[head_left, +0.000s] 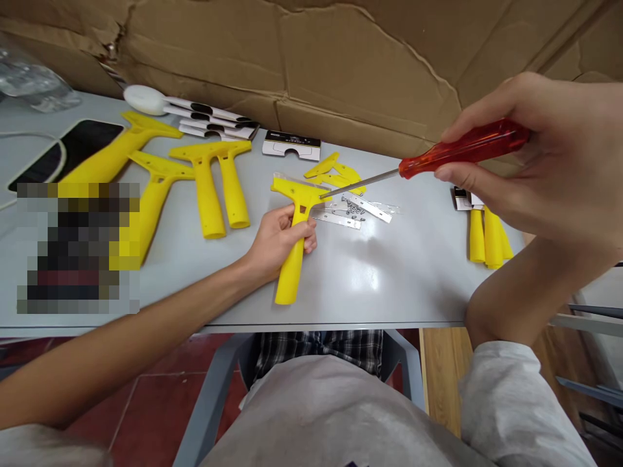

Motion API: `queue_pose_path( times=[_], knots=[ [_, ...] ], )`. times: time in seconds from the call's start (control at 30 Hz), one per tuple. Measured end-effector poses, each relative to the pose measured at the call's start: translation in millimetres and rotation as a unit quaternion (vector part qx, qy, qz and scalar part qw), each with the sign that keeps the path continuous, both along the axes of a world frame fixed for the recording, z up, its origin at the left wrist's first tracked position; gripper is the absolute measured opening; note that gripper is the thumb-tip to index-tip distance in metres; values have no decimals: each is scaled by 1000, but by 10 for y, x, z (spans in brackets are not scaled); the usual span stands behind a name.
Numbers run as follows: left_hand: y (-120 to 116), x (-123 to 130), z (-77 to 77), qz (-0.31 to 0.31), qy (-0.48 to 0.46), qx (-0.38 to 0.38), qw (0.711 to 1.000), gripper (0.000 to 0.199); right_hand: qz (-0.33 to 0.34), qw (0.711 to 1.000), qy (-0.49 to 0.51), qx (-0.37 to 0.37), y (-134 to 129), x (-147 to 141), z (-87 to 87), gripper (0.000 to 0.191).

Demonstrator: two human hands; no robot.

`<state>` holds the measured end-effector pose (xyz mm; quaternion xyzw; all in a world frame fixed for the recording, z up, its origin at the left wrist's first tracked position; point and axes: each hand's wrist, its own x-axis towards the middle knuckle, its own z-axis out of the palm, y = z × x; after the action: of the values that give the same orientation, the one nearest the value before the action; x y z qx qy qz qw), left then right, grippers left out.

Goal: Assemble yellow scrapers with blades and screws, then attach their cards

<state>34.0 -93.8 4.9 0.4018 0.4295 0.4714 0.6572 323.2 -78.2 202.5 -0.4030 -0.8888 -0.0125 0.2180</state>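
Note:
My left hand [282, 240] is wrapped round the neck of a yellow scraper handle [291, 275], its wide head pointing away from me. Gripped in my right hand [545, 155] is a screwdriver with a red transparent handle [462, 152]. Its metal shaft slants down to the left, and the tip meets the right part of the scraper head. A clear strip shows along the head's far edge. Just beyond and to the right lie loose yellow pieces [341, 175], metal blades [370, 209] and several small screws [354, 207].
Several yellow handles [210, 194] lie at the left, near a phone [87, 146] with a cable. White-and-black packages [209, 120] and a small box [291, 145] line the back by the cardboard [341, 78]. More yellow handles [492, 237] are at the right edge.

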Motion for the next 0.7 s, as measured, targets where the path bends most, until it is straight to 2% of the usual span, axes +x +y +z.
queue_pose_path(
  times=[0.27, 0.37, 0.53, 0.7],
  knots=[
    [0, 3, -10, 7, -5, -4, 1000, 20, -42, 999, -5, -16, -4, -31, -4, 15],
    [0, 1, -18, 6, -4, -4, 1000, 20, -29, 999, -22, -28, -13, -2, -1, 10],
    [-7, 6, 5, 1, 3, -5, 1000, 23, -20, 999, -7, -29, -45, 34, 10, 26],
    [-9, 15, 29, 4, -1, -8, 1000, 26, -10, 1000, 4, -5, -53, -7, -1, 26]
  ],
)
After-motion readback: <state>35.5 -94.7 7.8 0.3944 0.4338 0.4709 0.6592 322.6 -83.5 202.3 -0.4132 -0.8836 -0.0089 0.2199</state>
